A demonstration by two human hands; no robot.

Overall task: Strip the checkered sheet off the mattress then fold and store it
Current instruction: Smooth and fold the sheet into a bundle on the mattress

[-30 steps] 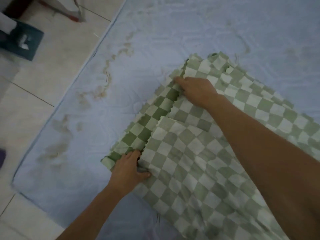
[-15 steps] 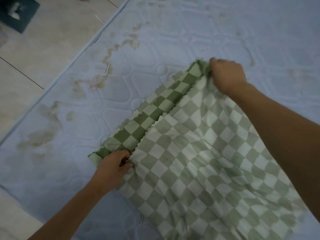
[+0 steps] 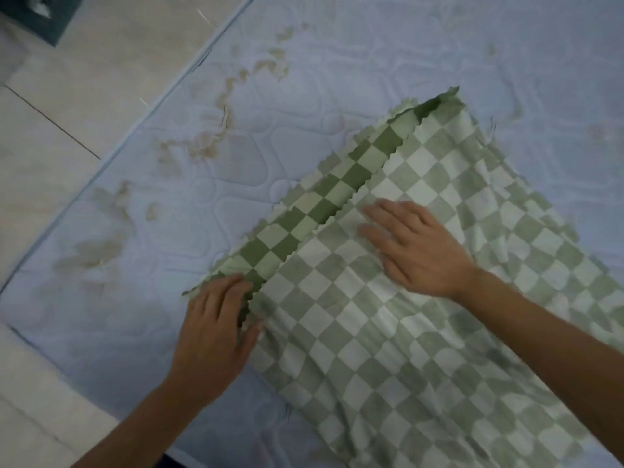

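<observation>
1. The sheet lies folded on the mattress. It covers the frame from centre out to 5 o'clock, and its far corner points to 1 o'clock.
2. The left hand rests on the sheet's near corner, at 7 o'clock from centre. The fingers are straight and close together, with the thumb reaching onto the top layer. It grasps nothing.
3. The right hand lies palm down on the top layer, at 3 o'clock from centre. The fingers are spread and point to 10 o'clock. It lies flat and grasps nothing.
4. The top layer's scalloped edge runs from the left hand toward 1 o'clock. A darker strip of the under layer shows along its 10 o'clock side.
5. The right fingertips lie near that edge; contact with it cannot be confirmed.
6. Bare mattress extends from 9 through 12 to 2 o'clock, with brown stains at 10 o'clock.
7. The mattress border runs from 8 to 12 o'clock, with tiled floor beyond it.
</observation>
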